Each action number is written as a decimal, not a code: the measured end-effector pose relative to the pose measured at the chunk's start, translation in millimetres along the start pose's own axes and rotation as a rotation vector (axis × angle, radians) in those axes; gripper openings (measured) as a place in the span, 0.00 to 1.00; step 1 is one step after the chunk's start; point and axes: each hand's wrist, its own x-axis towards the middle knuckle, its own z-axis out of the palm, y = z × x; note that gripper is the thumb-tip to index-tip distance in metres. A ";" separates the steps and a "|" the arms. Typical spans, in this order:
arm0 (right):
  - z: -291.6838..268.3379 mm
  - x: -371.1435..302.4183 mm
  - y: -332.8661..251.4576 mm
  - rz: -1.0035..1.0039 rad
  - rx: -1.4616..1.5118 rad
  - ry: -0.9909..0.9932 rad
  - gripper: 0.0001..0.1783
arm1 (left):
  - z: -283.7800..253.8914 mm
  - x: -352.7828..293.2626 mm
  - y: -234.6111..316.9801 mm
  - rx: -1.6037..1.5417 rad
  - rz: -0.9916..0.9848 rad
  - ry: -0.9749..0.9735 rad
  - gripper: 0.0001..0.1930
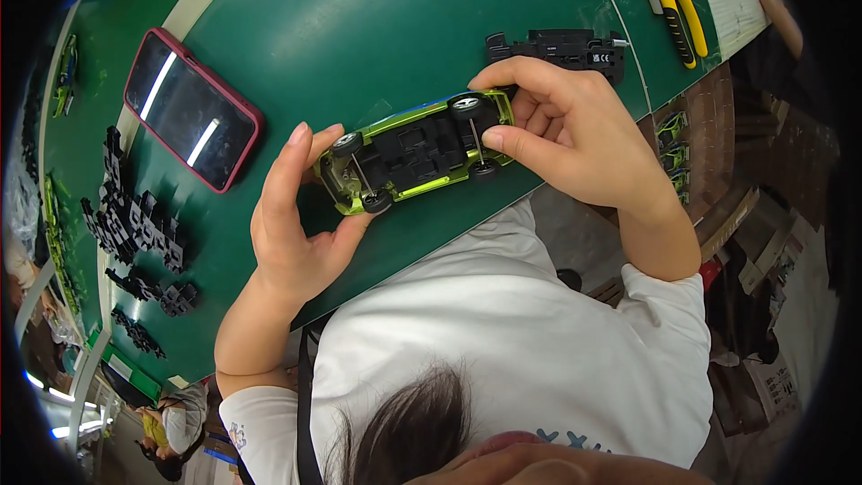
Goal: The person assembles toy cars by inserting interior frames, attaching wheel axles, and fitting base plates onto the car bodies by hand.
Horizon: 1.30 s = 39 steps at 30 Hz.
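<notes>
Between my two hands is a lime-green toy car (417, 154), upside down, its black inner underside and two wheel axles facing up. My left hand (301, 207) grips one end, thumb and fingers on opposite sides near the wheels. At the other end my right hand (570, 126) holds the body between thumb and index finger, its other fingers curled. Just beyond my right hand, a black toy car chassis plate (575, 49) lies on the green table, partly covered by that hand.
A phone in a red case (193, 108) lies at left. Nearer the left edge are piles of black plastic parts (135, 224). Yellow-and-black pliers (678, 13) lie at the far right. More green car bodies (673, 157) stand right, below table level. Another person (171, 427) is at lower left.
</notes>
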 end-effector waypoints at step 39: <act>32.1 -21.0 -14.5 -0.744 -0.487 0.247 0.12 | 2.8 2.3 -6.1 -0.160 -0.022 0.114 0.49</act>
